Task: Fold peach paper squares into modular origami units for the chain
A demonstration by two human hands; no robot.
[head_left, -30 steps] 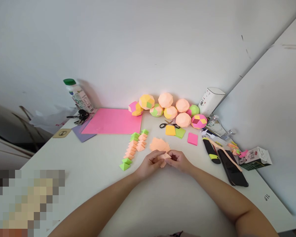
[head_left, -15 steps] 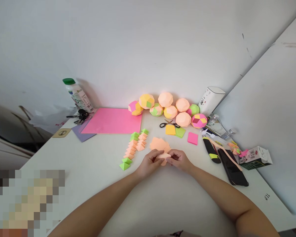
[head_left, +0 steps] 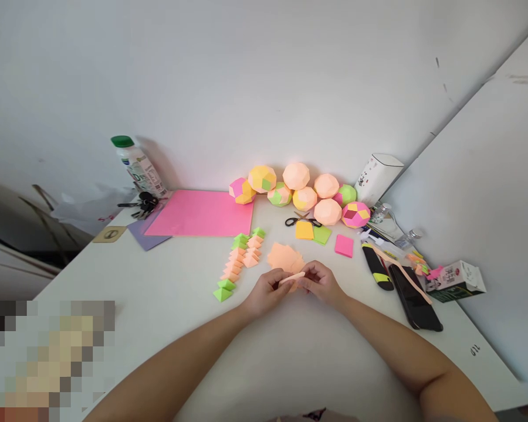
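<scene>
Between my two hands is a small folded piece of peach paper [head_left: 293, 278], seen nearly edge-on. My left hand [head_left: 267, 290] pinches its left end with thumb and fingers. The right end is pinched by my right hand [head_left: 320, 283]. Just beyond the fingers lies a loose pile of peach paper sheets [head_left: 285, 257] on the white table. To the left, two rows of folded paper units [head_left: 233, 266] in peach and green stretch away from me. Fingers hide part of the held paper.
Several faceted paper balls [head_left: 296, 177] line the wall. Scissors [head_left: 303, 220], a yellow paper stack [head_left: 304, 230] and a pink paper stack [head_left: 344, 245] lie before them. A pink board [head_left: 200, 214] and bottle [head_left: 141, 167] stand left; a phone [head_left: 416, 299] and small carton [head_left: 457, 280] are right.
The peach paper has turned from showing a broader face to a thin edge. My right fingers have shifted slightly up; both hands still pinch it.
</scene>
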